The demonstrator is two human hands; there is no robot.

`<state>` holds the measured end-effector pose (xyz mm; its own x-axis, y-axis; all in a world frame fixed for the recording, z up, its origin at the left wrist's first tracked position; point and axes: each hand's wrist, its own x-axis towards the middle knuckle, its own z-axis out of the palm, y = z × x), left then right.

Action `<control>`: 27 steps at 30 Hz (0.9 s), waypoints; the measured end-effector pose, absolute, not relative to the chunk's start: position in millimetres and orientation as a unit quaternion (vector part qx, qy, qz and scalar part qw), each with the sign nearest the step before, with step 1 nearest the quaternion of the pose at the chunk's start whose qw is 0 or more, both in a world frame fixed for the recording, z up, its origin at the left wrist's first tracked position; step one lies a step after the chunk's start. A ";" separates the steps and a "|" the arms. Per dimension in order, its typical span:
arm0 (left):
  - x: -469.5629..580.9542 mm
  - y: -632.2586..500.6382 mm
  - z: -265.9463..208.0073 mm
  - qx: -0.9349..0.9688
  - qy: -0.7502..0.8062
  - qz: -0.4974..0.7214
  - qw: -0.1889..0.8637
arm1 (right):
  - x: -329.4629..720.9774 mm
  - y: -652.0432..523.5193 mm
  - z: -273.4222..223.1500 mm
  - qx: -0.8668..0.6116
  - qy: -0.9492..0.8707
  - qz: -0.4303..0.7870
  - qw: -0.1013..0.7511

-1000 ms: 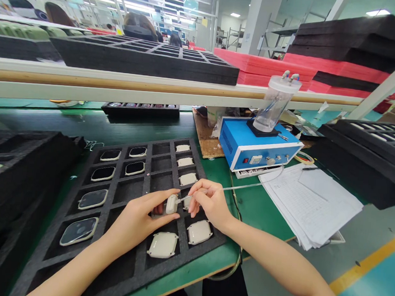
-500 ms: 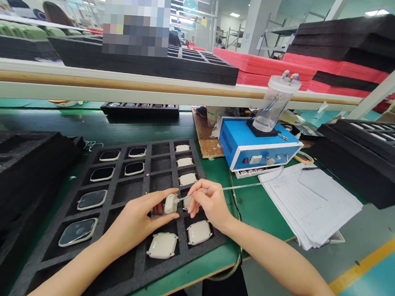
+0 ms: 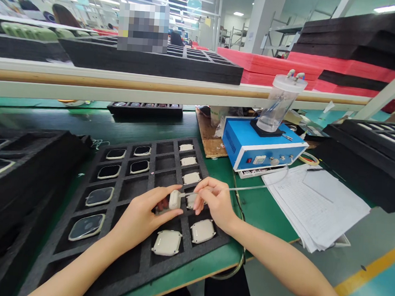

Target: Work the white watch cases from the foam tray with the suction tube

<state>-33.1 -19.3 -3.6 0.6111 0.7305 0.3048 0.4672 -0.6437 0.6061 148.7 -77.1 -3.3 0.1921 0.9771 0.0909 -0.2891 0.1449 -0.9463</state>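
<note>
My left hand [image 3: 141,216] pinches a small white square casing [image 3: 174,199] on its edge, above a black foam tray [image 3: 131,269] with many pockets. My right hand [image 3: 215,202] holds a thin clear nozzle [image 3: 188,194] whose tip touches the casing; a clear tube [image 3: 252,187] runs from it toward a blue machine [image 3: 260,145]. More white casings [image 3: 167,243] lie back-up in the tray's right columns. Several glass-faced pieces [image 3: 87,226] fill the left columns.
A clear canister [image 3: 280,104] stands on the blue machine. A stack of printed sheets [image 3: 315,203] lies to the right. Black foam trays [image 3: 9,171] sit at left, at right [image 3: 377,142], and on the shelf [image 3: 149,56] above. People work beyond the shelf.
The view has shifted slightly, so everything sits a little to the right. Both hands keep the same hold on the casing and the nozzle.
</note>
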 end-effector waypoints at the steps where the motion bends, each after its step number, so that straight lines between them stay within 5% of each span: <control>1: -32.3 -19.3 -1.3 0.840 0.371 0.278 0.280 | 149.0 -77.5 -3.5 -0.431 -0.390 0.476 0.660; 5: -31.5 -14.6 6.9 0.699 0.402 0.315 0.501 | 150.3 -77.0 -6.4 -0.430 -0.374 0.449 0.688; 8: -32.6 -3.9 12.9 0.673 0.407 0.303 0.538 | 150.3 -75.4 -8.7 -0.425 -0.383 0.464 0.677; 20: -28.4 49.3 29.9 0.828 0.440 0.124 0.325 | 152.6 -76.2 -7.8 -0.419 -0.408 0.482 0.653; 27: -29.4 20.1 15.0 0.856 0.467 0.149 0.164 | 152.7 -77.3 -7.9 -0.425 -0.416 0.485 0.642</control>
